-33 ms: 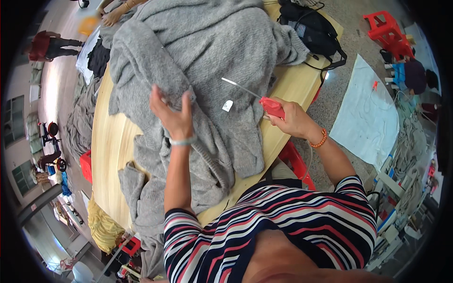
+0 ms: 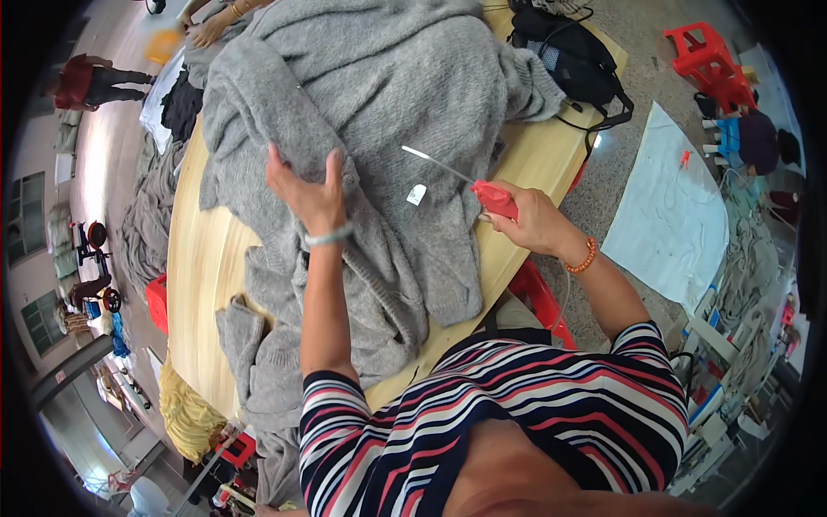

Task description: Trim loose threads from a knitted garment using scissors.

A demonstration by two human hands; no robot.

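Note:
A large grey knitted sweater [image 2: 422,95] lies spread and folded over the wooden table. My left hand [image 2: 307,196] is over its folded sleeve, fingers and thumb apart, holding nothing; whether it touches the knit I cannot tell. In my right hand [image 2: 541,222], fingers wrap round the red handle of a pistol-shaped tool [image 2: 495,198] with a long thin metal rod. The rod's pale tip points left above the sweater. A thin pale cord or hose runs down below my right wrist. A small white label [image 2: 416,195] lies on the knit under the rod.
More grey knitwear [image 2: 280,375] hangs over the near edge of the wooden table [image 2: 196,284]. A black bag [image 2: 573,65] sits at the far right corner. Another person's hands [image 2: 209,33] are at the far left. Red stools [image 2: 702,56] and a white sheet [image 2: 668,215] are on the floor.
My left hand has shifted slightly left over the sweater. The red-handled tool in my right hand has moved a little left and down. The sweater looks the same.

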